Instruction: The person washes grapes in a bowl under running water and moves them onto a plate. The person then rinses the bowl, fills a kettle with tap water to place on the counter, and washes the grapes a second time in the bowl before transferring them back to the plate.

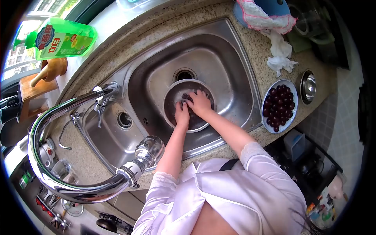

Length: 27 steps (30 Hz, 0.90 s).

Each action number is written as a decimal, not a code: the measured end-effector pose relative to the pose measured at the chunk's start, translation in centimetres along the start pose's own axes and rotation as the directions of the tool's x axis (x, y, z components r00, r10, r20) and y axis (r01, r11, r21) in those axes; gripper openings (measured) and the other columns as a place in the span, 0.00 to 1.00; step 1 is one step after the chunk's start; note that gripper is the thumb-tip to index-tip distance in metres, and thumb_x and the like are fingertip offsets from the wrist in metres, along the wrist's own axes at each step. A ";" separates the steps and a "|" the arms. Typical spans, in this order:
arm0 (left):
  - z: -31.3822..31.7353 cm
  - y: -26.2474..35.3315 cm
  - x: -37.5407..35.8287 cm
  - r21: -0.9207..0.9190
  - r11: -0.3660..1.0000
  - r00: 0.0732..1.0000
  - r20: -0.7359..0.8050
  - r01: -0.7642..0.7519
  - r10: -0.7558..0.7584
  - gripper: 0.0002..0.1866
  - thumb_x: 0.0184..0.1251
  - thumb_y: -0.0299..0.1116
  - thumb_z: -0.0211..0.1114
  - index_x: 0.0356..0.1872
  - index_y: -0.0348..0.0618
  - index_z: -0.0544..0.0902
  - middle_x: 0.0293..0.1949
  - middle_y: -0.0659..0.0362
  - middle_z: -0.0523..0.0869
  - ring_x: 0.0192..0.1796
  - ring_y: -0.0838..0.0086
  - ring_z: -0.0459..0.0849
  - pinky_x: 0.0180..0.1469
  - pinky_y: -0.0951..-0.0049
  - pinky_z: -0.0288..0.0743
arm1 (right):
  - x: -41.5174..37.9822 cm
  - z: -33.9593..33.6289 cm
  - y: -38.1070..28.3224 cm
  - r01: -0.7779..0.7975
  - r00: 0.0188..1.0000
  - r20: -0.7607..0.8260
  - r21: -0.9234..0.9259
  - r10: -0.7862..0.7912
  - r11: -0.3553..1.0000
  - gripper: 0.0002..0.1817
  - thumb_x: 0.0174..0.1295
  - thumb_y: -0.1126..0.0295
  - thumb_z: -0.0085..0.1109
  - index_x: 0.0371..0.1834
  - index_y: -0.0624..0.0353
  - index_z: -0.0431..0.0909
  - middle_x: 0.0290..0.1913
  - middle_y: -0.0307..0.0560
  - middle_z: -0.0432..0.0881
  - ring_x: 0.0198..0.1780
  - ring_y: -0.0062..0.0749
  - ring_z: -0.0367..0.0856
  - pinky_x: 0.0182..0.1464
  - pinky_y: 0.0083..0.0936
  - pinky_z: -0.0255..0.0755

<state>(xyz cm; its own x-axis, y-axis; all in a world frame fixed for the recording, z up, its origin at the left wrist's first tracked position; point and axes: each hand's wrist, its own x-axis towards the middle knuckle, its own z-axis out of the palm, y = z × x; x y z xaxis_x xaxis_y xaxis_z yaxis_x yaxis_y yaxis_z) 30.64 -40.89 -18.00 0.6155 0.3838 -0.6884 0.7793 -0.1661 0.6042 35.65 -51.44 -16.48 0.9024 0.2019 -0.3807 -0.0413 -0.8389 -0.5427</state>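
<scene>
Both our hands sit inside the metal bowl in the sink: left hand flat, right hand fingers spread over dark cherries just ahead.

The sink is dull silver steel, as is the round bowl in it; the worktop is speckled beige stone; dark red cherries fill a blue-rimmed white plate; the soap bottle is bright green with a red-and-blue label; the sleeves are glossy white.
</scene>
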 end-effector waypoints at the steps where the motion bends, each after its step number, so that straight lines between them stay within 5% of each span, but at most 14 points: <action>1: 0.4 -0.2 0.3 -0.004 1.000 1.000 0.004 -0.001 0.001 0.27 0.70 0.46 0.53 0.65 0.40 0.68 0.60 0.42 0.74 0.61 0.51 0.74 0.63 0.62 0.66 | -0.3 0.7 0.0 -0.162 0.986 -0.009 0.171 0.166 0.972 0.18 0.57 0.58 0.61 0.49 0.52 0.77 0.47 0.55 0.75 0.52 0.57 0.73 0.51 0.43 0.72; 4: 0.6 0.9 0.0 -0.612 0.726 0.947 0.249 0.316 -0.202 0.23 0.72 0.44 0.51 0.61 0.42 0.72 0.55 0.52 0.78 0.58 0.65 0.76 0.60 0.68 0.69 | -0.8 3.6 -0.2 -0.275 0.937 -0.137 0.285 0.323 0.918 0.17 0.56 0.59 0.61 0.46 0.54 0.78 0.46 0.56 0.77 0.51 0.55 0.74 0.53 0.42 0.69; 6: 0.0 0.8 0.0 -0.760 0.471 0.893 0.408 0.448 -0.191 0.17 0.72 0.44 0.51 0.51 0.44 0.76 0.49 0.57 0.80 0.52 0.67 0.79 0.55 0.67 0.73 | -1.5 4.2 -1.0 -0.140 0.953 -0.189 0.421 0.237 0.896 0.14 0.57 0.61 0.61 0.43 0.54 0.80 0.45 0.51 0.80 0.49 0.52 0.74 0.54 0.41 0.66; 11: -0.5 -0.3 0.4 -0.868 0.225 0.897 0.421 0.442 -0.138 0.16 0.72 0.44 0.50 0.46 0.45 0.78 0.45 0.57 0.82 0.50 0.66 0.80 0.54 0.66 0.75 | -2.8 2.3 -4.4 -0.019 0.933 -0.327 0.377 0.152 0.926 0.11 0.53 0.63 0.63 0.40 0.49 0.81 0.41 0.46 0.79 0.49 0.48 0.71 0.53 0.40 0.67; 16: -0.9 -1.5 0.9 -0.884 0.312 0.936 0.342 0.350 -0.082 0.18 0.71 0.47 0.47 0.44 0.43 0.78 0.42 0.56 0.82 0.46 0.64 0.80 0.51 0.65 0.75 | -4.0 0.5 -6.0 0.071 0.931 -0.361 0.344 0.062 0.936 0.12 0.51 0.64 0.63 0.40 0.49 0.81 0.42 0.44 0.78 0.49 0.46 0.70 0.52 0.40 0.67; 19: -2.2 1.5 -2.0 -0.875 0.134 0.883 0.470 0.465 0.002 0.15 0.72 0.42 0.49 0.45 0.44 0.78 0.45 0.58 0.81 0.49 0.69 0.79 0.52 0.69 0.74 | -4.5 -0.2 -6.7 0.064 0.930 -0.358 0.375 0.081 0.925 0.13 0.51 0.63 0.63 0.41 0.48 0.81 0.41 0.44 0.78 0.49 0.46 0.69 0.52 0.39 0.67; 27: -3.3 2.4 -2.3 -0.901 0.372 0.966 0.256 0.226 0.035 0.18 0.72 0.45 0.46 0.43 0.42 0.78 0.41 0.56 0.82 0.46 0.64 0.80 0.51 0.65 0.75 | -6.2 -2.5 -8.1 0.136 0.916 -0.399 0.409 0.042 0.902 0.12 0.52 0.62 0.63 0.41 0.48 0.81 0.42 0.45 0.78 0.49 0.47 0.69 0.54 0.40 0.66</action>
<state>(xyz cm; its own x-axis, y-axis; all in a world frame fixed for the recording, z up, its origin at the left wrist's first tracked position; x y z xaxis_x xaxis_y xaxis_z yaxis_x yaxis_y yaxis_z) 30.73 -39.14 -13.65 0.6517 0.1320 -0.7469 0.3227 0.8429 0.4306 31.43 -47.12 -7.86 0.9960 -0.0524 -0.0726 -0.0893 -0.5231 -0.8476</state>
